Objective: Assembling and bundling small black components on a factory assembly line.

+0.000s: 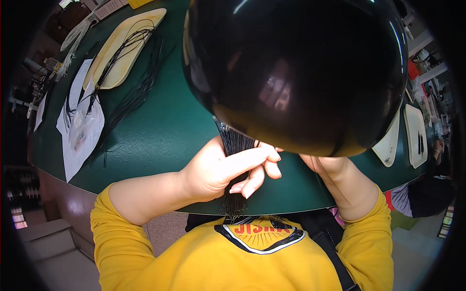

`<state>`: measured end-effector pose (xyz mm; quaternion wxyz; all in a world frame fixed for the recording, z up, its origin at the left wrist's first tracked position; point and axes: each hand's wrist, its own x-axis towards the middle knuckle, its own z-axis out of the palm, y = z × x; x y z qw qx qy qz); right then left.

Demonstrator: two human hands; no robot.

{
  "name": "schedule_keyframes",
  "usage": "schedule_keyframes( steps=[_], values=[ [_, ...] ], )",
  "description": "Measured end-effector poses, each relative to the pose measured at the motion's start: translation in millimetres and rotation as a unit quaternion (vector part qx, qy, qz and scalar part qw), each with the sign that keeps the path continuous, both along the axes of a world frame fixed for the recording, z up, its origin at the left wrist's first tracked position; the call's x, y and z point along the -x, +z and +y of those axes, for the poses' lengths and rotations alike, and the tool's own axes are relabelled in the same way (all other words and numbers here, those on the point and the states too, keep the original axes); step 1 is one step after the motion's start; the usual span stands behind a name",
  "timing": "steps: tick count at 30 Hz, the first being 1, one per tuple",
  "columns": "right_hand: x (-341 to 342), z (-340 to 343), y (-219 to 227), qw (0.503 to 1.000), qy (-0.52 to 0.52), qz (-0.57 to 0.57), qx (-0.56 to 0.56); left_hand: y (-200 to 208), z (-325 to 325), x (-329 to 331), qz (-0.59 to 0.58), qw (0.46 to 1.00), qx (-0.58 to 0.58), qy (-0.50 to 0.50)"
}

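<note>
My left hand [238, 172] is closed round a thick bundle of thin black wires [235, 138]. Their lower ends [234, 206] hang in a brush of fine tips over the table's near edge. Across the upper middle a large glossy black dome [296, 72] blocks the view and hides the bundle's upper part. My right hand [327, 165] reaches under the dome's lower rim; only its heel and wrist show, and its fingers are hidden. A thin dark strand runs down beside that wrist.
On the green table [155, 140], a cream tray [124, 53] with loose black wires [138, 92] lies at the left, beside white papers [77, 140] and a clear plastic bag [80, 128]. Two pale trays stand at the right; the outer tray [414, 128] holds small black pieces. A person sits beyond.
</note>
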<state>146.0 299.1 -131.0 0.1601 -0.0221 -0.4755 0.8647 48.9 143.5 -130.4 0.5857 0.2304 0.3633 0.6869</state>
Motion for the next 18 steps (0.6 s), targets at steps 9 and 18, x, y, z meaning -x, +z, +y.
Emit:
schedule_keyframes(
  steps=[9, 18],
  values=[
    [8.5, 5.3, 0.7, 0.993, 0.061, -0.035, -0.092, 1.5, -1.7, 2.7, 0.009, 0.999, 0.021, -0.026],
    [11.7, 9.9, -12.6, 0.988, 0.094, -0.001, -0.122, 0.1, -0.4, 3.2, 0.014, 0.999, 0.019, -0.032]
  ],
)
